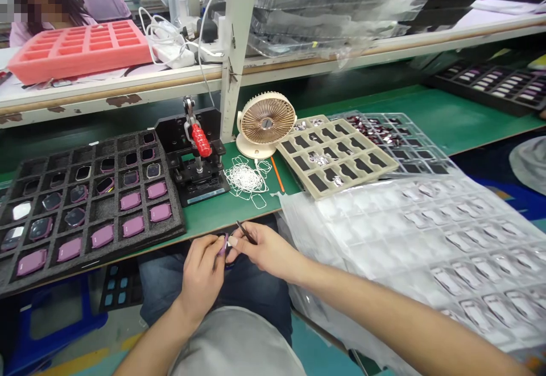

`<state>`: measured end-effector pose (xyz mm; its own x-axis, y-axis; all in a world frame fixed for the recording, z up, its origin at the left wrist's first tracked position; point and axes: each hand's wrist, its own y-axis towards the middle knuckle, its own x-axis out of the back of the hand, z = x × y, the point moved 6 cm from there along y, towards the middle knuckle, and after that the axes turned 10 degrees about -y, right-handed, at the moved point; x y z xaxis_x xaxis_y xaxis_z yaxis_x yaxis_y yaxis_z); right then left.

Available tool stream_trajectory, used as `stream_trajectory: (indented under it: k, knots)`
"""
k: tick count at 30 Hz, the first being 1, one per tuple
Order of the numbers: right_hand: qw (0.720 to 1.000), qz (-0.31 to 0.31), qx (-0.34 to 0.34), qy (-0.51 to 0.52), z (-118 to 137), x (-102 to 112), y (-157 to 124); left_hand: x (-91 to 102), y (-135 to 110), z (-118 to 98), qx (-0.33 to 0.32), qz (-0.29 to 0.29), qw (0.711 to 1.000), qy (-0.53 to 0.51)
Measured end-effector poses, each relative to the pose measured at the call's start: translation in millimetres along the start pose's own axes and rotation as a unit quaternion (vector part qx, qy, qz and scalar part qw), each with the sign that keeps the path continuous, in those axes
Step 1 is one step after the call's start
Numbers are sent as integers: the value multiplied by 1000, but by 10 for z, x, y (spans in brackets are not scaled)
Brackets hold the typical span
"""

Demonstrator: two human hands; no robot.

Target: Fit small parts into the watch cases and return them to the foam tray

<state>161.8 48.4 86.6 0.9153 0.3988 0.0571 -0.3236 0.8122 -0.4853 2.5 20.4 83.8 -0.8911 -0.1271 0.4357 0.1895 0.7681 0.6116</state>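
Above my lap, my left hand [202,271] is closed around a small purple watch case [222,245], mostly hidden by the fingers. My right hand [271,250] meets it from the right, thumb and fingertips pinched at the case's edge. A slim dark tool [246,232], perhaps tweezers, sticks up out of the right hand's grip. Left of the hands, a black foam tray [91,262] holds several purple watch cases [133,226], some face down and others with dark screens up. A tangle of thin white rings [245,177] lies on the green bench beyond the hands.
A black toggle clamp press with a red handle [200,140] stands behind the foam tray. Beside it are a beige fan [267,123], an orange stick [277,174] and a beige parts tray [315,189]. Plastic-covered trays [358,228] spread at right. A shelf post [239,52] rises behind.
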Motion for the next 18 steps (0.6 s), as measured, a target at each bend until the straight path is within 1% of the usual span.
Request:
stream_trajectory:
  k: [4, 8, 12, 15, 18]
  knots:
    - [996, 29, -47, 70, -85, -78, 16, -8, -2, -9, -7, 6, 1000, 9]
    - [992, 29, -48, 111, -120, -120, 21, -5, -4, -23, -19, 2, 1000, 11]
    - [986, 45, -50, 150, -149, -160, 15, 14, 2, -25, -20, -10, 1000, 9]
    - [980, 57, -73, 175, -168, -163, 10, 22, 4, -35, -29, -15, 999, 12]
    - [977, 74, -93, 176, -189, -163, 16, 23, 1, -42, -32, -21, 999, 12]
